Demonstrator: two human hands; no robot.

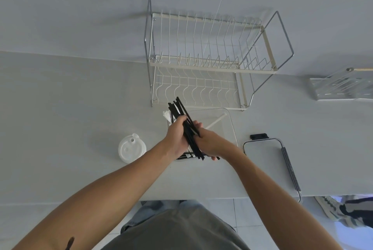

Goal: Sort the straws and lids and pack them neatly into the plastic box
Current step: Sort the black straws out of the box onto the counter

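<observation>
Both hands grasp one bundle of black straws [186, 128] above the clear plastic box [230, 126]. The left hand [175, 138] wraps the bundle's middle; the right hand [210, 142] pinches its near end, probably to square the tips for packing. One white straw [215, 122] lies inside the box. The stacked white lids [131, 149] wait on the counter to the box's left.

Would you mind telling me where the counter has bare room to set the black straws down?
Bare: the wide counter left of the white lids, and the near strip before the edge. Crowded: around the plastic box, between the dish rack and the box lid.
</observation>
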